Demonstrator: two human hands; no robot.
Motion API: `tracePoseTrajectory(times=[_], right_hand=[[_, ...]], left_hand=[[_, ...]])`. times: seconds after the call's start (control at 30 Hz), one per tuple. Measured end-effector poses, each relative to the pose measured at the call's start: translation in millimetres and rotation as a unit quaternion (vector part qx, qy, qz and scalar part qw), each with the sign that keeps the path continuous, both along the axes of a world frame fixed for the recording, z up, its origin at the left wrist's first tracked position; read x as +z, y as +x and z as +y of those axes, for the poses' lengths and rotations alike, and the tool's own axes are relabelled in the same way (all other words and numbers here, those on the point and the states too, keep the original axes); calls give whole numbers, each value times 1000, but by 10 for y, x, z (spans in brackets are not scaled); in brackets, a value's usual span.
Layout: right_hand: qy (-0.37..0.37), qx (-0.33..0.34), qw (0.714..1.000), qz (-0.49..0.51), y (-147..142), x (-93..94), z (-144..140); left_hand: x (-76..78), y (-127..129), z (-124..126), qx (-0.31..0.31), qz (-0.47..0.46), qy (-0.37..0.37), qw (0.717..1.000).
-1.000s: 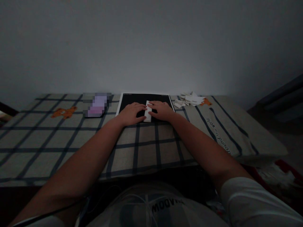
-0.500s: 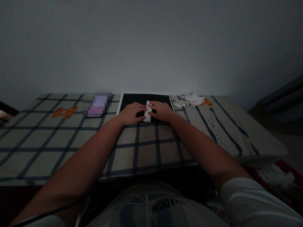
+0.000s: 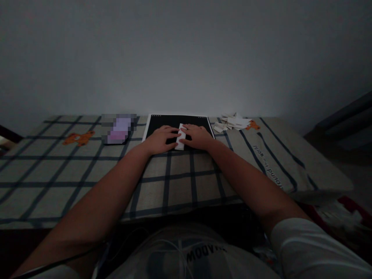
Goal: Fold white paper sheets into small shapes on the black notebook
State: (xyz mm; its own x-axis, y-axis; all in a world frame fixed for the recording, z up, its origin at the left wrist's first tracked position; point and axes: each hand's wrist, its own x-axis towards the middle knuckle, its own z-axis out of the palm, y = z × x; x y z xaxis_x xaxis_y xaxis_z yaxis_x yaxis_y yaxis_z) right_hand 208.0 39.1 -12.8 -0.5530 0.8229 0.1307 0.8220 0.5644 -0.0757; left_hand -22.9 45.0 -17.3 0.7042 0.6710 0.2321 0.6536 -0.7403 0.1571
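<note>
A narrow strip of folded white paper (image 3: 180,142) lies lengthwise away from me on a black board with a white border (image 3: 162,121). From the left, my left hand (image 3: 162,139) reaches over the board, palm down, its fingers spread and the tips at the strip's left edge. Opposite it, my right hand (image 3: 200,136) is also palm down with fingers apart, the tips resting on the strip's right side. Both thumbs are near the strip's close end. Part of the strip is covered by the fingers.
A pile of white paper pieces (image 3: 234,122) lies right of the board. To the left is a blurred-out phone-like object (image 3: 120,130). Checked cloth (image 3: 180,182) with orange bear prints covers the table, which stands against a grey wall (image 3: 186,58).
The strip's near end has shifted very slightly left, along with the fingertips. Both hands otherwise stay in place on the strip.
</note>
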Motion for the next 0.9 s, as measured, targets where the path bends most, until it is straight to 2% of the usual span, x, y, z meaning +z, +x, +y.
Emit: tracePoseTrajectory(times=[0.37,0.7,0.9], right_hand=[[3,0,1000,-3,-10,-22,0],[-2,-5,1000,-4,-14,-11,-4],[-2,-3,1000,0,-9,-17,3]], left_hand=[[-46,-45,46,3,0,-11,1000],[17,13,-49,-8,3,16,1000],[17,33,-28,-3,5,-3,1000]])
